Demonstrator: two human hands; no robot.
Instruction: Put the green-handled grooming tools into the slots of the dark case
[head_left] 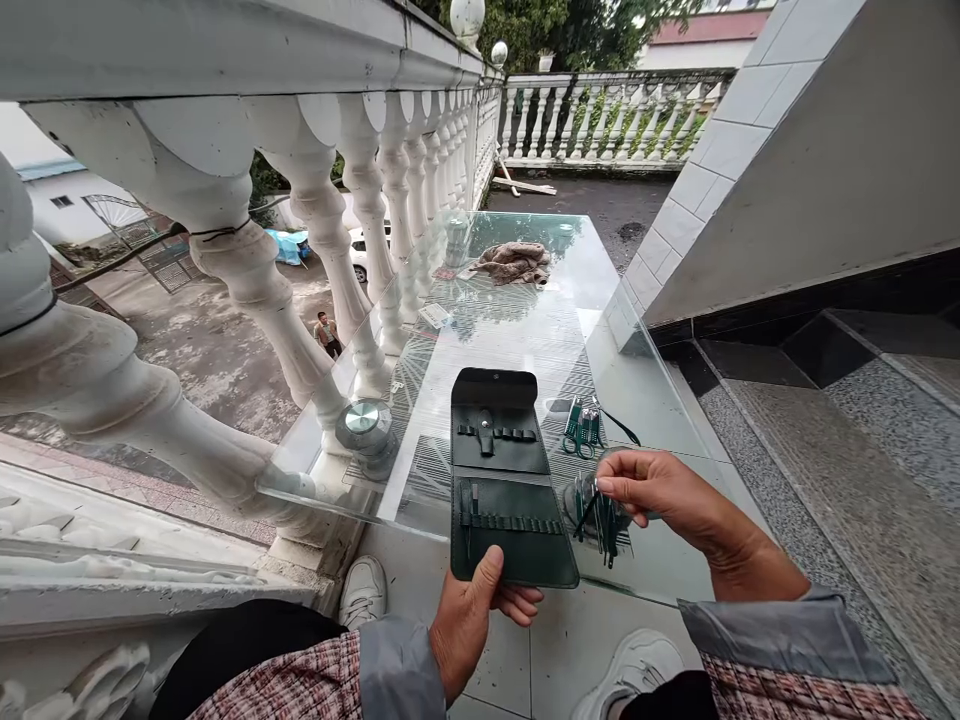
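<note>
A dark green manicure case [514,505] lies unfolded at the near edge of the glass table. My left hand [480,615] grips its bottom edge, thumb on top and fingers underneath. One or two slim tools [472,510] stand in the elastic loops at the case's lower left; most other loops hold nothing. Right of the case, my right hand [660,490] pinches a slim manicure tool [589,515] with a dark green handle. Beneath that hand lie several slim green and silver tools [609,535]. Farther back are green-handled scissors and clippers [583,428].
The glass table [517,335] stands along a white balustrade [247,270]. A round glass jar [367,435] with a silver lid sits at its left edge. A crumpled brown cloth [512,263] lies at the far end. Stone steps [847,450] rise on the right.
</note>
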